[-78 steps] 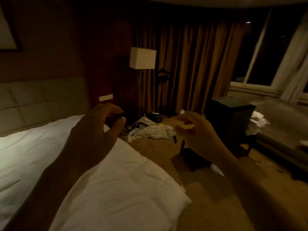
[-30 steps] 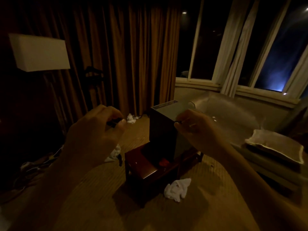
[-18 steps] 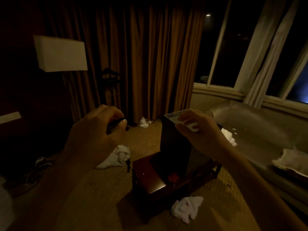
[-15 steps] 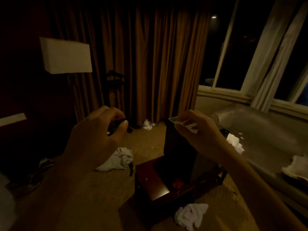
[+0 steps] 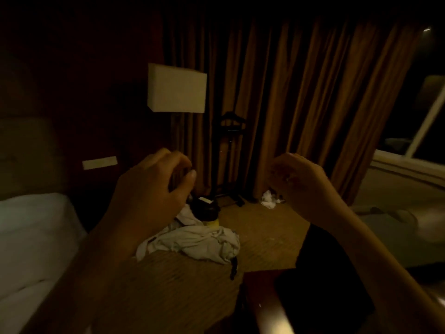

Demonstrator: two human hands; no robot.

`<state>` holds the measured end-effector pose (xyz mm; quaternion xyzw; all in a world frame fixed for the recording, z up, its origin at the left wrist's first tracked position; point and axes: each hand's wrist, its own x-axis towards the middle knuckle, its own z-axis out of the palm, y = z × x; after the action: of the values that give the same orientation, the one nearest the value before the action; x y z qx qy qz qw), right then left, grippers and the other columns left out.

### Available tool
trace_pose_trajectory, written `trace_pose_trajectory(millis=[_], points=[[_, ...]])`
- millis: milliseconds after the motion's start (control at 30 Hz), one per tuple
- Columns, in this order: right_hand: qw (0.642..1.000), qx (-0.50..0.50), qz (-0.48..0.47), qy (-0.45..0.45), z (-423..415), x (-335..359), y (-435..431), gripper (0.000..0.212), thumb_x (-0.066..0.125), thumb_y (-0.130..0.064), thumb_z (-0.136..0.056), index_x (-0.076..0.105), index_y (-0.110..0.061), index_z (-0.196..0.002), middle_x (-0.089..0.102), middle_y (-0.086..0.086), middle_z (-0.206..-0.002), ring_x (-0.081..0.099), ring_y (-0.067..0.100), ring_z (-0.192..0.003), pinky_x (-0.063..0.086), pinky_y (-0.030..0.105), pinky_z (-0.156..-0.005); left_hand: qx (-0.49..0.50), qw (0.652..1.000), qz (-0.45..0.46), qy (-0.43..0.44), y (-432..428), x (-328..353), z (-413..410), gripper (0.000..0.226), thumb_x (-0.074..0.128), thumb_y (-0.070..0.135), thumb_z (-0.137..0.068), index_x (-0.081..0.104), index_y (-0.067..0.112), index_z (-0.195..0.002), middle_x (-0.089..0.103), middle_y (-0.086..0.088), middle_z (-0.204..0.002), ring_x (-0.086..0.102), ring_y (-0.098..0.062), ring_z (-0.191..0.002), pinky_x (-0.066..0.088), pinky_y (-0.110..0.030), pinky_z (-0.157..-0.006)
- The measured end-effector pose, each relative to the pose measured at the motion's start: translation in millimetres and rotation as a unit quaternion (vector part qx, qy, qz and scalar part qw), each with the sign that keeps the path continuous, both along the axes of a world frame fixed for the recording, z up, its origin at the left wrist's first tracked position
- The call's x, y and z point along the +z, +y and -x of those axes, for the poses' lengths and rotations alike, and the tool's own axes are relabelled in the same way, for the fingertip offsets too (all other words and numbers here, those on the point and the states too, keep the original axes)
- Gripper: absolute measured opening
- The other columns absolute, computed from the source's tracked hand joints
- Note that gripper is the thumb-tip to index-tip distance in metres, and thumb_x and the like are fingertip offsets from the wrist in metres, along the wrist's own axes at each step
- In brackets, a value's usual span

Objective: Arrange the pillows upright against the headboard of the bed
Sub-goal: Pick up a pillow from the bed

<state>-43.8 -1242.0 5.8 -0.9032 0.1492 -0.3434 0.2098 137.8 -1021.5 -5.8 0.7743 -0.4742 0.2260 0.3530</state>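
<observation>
The room is dim. White bedding (image 5: pixel 36 237) of the bed lies at the left edge, with the padded headboard (image 5: pixel 24 153) dark behind it. No separate pillow can be made out. My left hand (image 5: pixel 154 189) is raised mid-frame beside the bed, fingers curled, thumb and fingers pinching a small dark object. My right hand (image 5: pixel 303 184) hovers to the right at the same height, blurred, its fingers curled in; I cannot make out anything between them. Neither hand touches the bedding.
A floor lamp (image 5: pixel 177 88) and a dark valet stand (image 5: pixel 232 145) stand before brown curtains (image 5: pixel 301 104). Crumpled white cloth (image 5: pixel 192 242) and a dark bottle (image 5: pixel 209 213) lie on the carpet. A black box (image 5: pixel 325 285) sits on a red-brown low table (image 5: pixel 260 297) at lower right.
The view has swung left, from the window and sofa back toward the bed, bringing the bedding and headboard into sight. Both hands keep their raised, curled pose.
</observation>
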Motion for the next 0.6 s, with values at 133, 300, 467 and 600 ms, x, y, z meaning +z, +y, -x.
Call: trace_pose_trajectory(millis=[133, 300, 467, 600], points=[[0.997, 0.071, 0.005, 0.013, -64.6, -5.6, -5.7, 0.008, 0.062, -0.026, -0.094, 0.063, -0.025, -0.102, 0.059, -0.009, -0.101, 0.061, 0.008, -0.09, 0.055, 0.038, -0.076, 0.049, 0.999, 0.001, 0.007, 13.7, -2.0, -36.8, 0.022, 0.052, 0.047, -0.097, 0.064, 0.031, -0.108, 0.058, 0.018, -0.105, 0.059, -0.006, -0.096, 0.054, -0.037, -0.077], [0.987, 0.162, 0.001, 0.011, -150.3, -6.9, -7.5, 0.006, 0.059, -0.027, -0.098, 0.063, -0.024, -0.099, 0.059, -0.011, -0.097, 0.058, 0.002, -0.085, 0.046, 0.02, -0.071, 0.129, 0.992, -0.012, 0.003, 27.0, -1.7, -74.5, 0.022, 0.052, 0.047, -0.096, 0.063, 0.032, -0.108, 0.059, 0.019, -0.106, 0.06, -0.005, -0.096, 0.054, -0.035, -0.076], [0.966, 0.258, -0.023, 0.011, -239.7, -11.7, -14.6, 0.007, 0.06, -0.031, -0.097, 0.064, -0.026, -0.1, 0.061, -0.01, -0.097, 0.059, 0.002, -0.082, 0.047, 0.02, -0.067, 0.231, 0.973, -0.021, 0.009, 26.9, -0.6, -109.6, 0.019, 0.054, 0.046, -0.095, 0.063, 0.034, -0.106, 0.057, 0.022, -0.102, 0.056, -0.001, -0.092, 0.045, -0.025, -0.07], [0.942, 0.333, -0.036, 0.018, -307.5, -15.3, -26.6, 0.012, 0.064, -0.033, -0.094, 0.065, -0.027, -0.105, 0.061, -0.014, -0.1, 0.059, -0.003, -0.089, 0.047, 0.017, -0.07, 0.329, 0.944, -0.021, 0.017, 20.3, 2.0, -128.5, 0.015, 0.056, 0.044, -0.095, 0.063, 0.034, -0.103, 0.054, 0.023, -0.097, 0.05, 0.002, -0.086, 0.032, -0.009, -0.069]])
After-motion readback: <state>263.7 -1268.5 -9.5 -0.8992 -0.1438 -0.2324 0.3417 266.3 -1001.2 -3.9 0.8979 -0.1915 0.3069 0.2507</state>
